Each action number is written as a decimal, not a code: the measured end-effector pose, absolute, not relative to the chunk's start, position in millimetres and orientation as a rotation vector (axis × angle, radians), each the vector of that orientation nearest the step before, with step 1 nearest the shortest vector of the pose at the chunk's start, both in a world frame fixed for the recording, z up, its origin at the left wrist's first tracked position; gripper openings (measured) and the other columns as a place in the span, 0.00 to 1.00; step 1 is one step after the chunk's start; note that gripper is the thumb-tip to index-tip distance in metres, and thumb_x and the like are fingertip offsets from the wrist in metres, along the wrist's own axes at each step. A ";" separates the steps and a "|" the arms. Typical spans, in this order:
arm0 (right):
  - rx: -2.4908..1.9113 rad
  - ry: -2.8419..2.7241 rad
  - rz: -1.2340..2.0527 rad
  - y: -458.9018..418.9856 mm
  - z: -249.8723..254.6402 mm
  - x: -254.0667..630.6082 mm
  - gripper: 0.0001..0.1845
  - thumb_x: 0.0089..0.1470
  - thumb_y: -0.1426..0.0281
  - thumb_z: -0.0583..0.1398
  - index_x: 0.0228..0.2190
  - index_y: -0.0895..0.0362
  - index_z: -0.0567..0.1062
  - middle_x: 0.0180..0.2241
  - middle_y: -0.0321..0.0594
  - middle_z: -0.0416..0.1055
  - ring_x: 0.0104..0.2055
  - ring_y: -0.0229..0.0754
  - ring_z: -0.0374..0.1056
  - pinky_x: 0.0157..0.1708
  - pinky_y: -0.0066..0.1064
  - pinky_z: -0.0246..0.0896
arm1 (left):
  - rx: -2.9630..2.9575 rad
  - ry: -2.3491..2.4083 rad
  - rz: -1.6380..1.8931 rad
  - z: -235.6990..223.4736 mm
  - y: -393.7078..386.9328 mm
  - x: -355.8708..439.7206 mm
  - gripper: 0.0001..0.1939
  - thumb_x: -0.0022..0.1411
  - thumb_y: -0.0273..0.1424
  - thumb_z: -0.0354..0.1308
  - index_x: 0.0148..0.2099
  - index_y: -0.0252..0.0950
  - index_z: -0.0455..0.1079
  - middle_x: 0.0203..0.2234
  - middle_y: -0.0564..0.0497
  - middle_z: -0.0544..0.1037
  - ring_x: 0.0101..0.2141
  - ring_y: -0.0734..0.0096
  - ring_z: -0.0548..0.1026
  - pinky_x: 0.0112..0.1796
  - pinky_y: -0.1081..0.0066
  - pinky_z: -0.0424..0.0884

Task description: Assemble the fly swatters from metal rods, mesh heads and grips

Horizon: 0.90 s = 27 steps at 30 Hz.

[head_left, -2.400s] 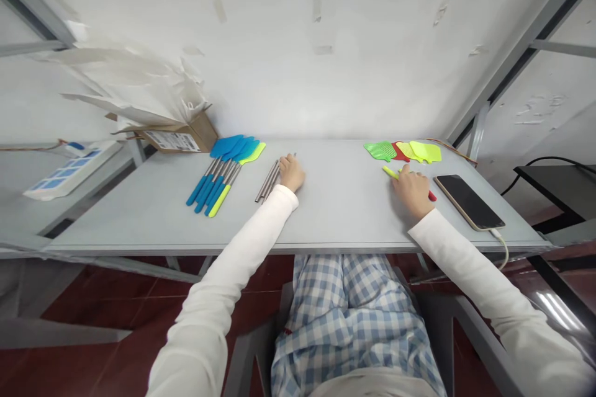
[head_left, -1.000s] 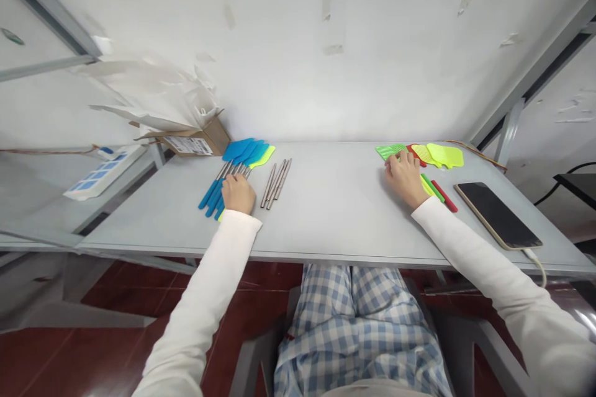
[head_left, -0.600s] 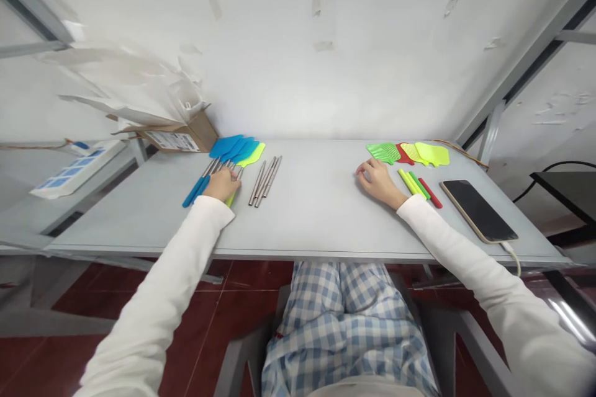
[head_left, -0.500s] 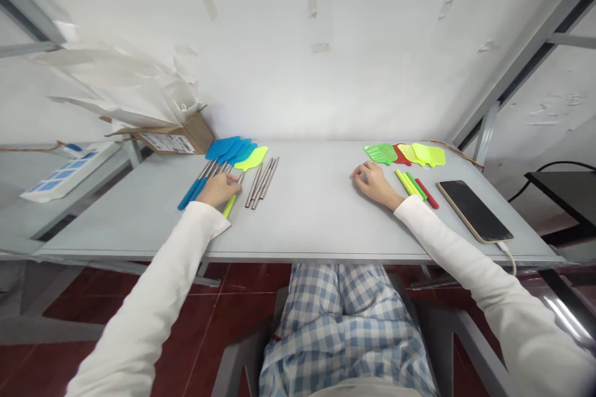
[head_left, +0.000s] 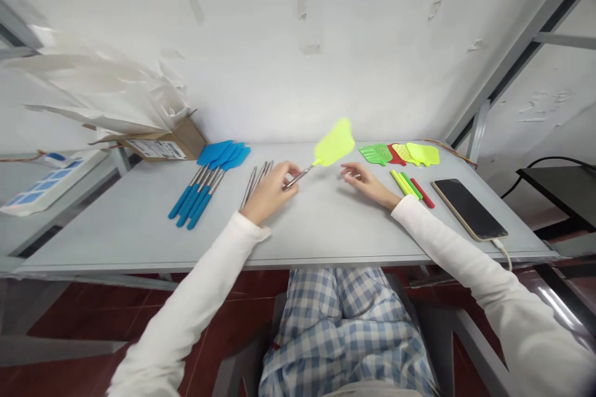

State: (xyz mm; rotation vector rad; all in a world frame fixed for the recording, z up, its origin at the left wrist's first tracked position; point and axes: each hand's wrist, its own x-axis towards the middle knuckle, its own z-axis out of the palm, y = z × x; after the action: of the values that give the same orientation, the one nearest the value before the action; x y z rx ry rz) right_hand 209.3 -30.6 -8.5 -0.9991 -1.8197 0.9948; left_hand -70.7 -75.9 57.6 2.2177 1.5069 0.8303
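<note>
Grey table [head_left: 335, 236] beneath yellow-green swatter [head_left: 334, 145], its rod [head_left: 301, 177] tight between left fingers [head_left: 285, 169], right fingers [head_left: 355, 168] apart.

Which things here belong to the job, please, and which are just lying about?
Job, likely:
held flat yellow-green swatter
long blue swatters
thin metal rods
short coloured tubes
coloured swatter heads

Lying about, apparently:
black-screened phone
brown cardboard box
white power strip

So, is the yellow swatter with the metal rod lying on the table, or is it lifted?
Lifted: the left hand holds its metal rod, and its yellow head shows partly against the wall.
</note>
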 end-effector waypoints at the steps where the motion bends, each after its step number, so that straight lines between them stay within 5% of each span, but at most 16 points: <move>1: -0.953 -1.693 1.107 -30.5 -6.2 208.7 0.25 0.56 0.51 0.57 0.50 0.52 0.68 0.49 0.45 0.70 0.46 0.43 0.68 0.44 0.37 0.66 | 2.287 1.475 0.774 56.4 -69.6 -56.9 0.14 0.59 0.28 0.53 0.48 0.39 0.67 0.42 0.49 0.75 0.36 0.69 0.74 0.42 0.67 0.69; 9: -0.881 -1.174 1.321 -28.7 19.0 211.9 0.33 0.49 0.39 0.55 0.44 0.51 0.69 0.49 0.46 0.73 0.48 0.46 0.70 0.41 0.37 0.69 | 2.330 1.202 0.816 33.3 -32.4 35.0 0.19 0.61 0.25 0.51 0.52 0.44 0.70 0.36 0.49 0.71 0.35 0.66 0.72 0.40 0.69 0.66; 13: -0.886 -1.090 1.215 -24.1 21.4 216.0 0.28 0.49 0.42 0.59 0.40 0.51 0.68 0.41 0.41 0.74 0.39 0.42 0.70 0.37 0.34 0.67 | 1.927 0.909 0.887 34.1 -25.8 68.3 0.06 0.64 0.34 0.55 0.42 0.39 0.69 0.29 0.52 0.70 0.29 0.72 0.68 0.32 0.74 0.64; 19: -0.999 -0.995 0.866 -6.6 13.1 219.0 0.21 0.44 0.53 0.66 0.27 0.52 0.64 0.24 0.31 0.63 0.24 0.34 0.56 0.27 0.30 0.59 | 1.299 0.821 0.801 27.0 -19.6 98.0 0.14 0.71 0.38 0.41 0.37 0.37 0.61 0.23 0.59 0.57 0.14 0.85 0.50 0.16 0.79 0.45; 27: -1.452 -1.077 0.625 28.7 -6.9 189.5 0.28 0.58 0.43 0.49 0.21 0.52 0.52 0.19 0.33 0.51 0.24 0.38 0.52 0.26 0.33 0.49 | 0.816 0.815 0.804 10.5 -14.3 88.9 0.14 0.67 0.36 0.49 0.31 0.39 0.51 0.18 0.64 0.49 0.12 0.88 0.43 0.15 0.83 0.36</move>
State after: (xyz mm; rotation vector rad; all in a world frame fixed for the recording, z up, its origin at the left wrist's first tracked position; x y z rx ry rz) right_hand 189.5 28.7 -6.9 -1.4520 -1.0772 0.6250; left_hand 88.9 -14.3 10.5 0.8162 0.8146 0.8036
